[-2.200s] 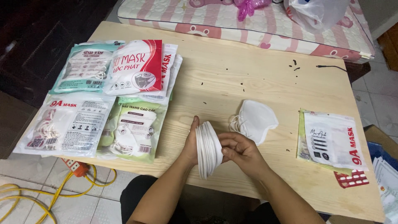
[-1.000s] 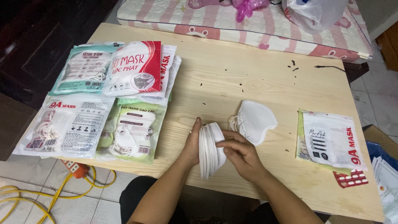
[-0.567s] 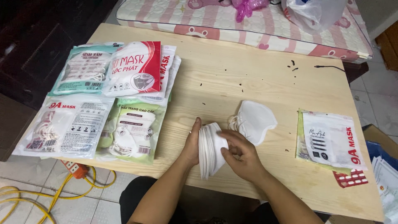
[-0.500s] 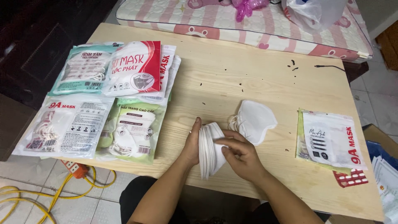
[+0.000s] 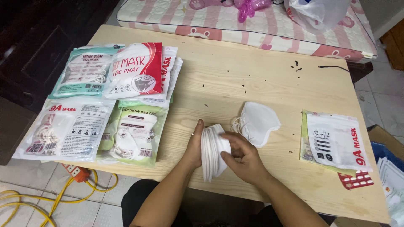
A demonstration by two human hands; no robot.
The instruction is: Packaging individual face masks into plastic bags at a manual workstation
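Along the left edge of the wooden table point(image 5: 261, 71) lie the sealed mask packets point(image 5: 109, 101), overlapped in two rows with their printed faces up, so each kind shows at a glance and none slides off. Below that corner, on the floor, sits an orange power strip point(image 5: 78, 173) with a yellow cable point(image 5: 50, 197).

Near the front edge, about the middle, I hold a stack of white masks point(image 5: 212, 153) standing on edge. My left hand point(image 5: 194, 145) is flat against the stack's left face, palm in and fingers straight, acting as a backstop. My right hand point(image 5: 244, 159) curls around the right side, thumb and fingers closed on the outer layers, squeezing the pile so the edges line up.

Just beyond my right hand a single loose white mask point(image 5: 257, 122) lies flat, ear loops toward the stack, within easy reach. Toward the right edge rest two flat pouches point(image 5: 336, 141), stacked.
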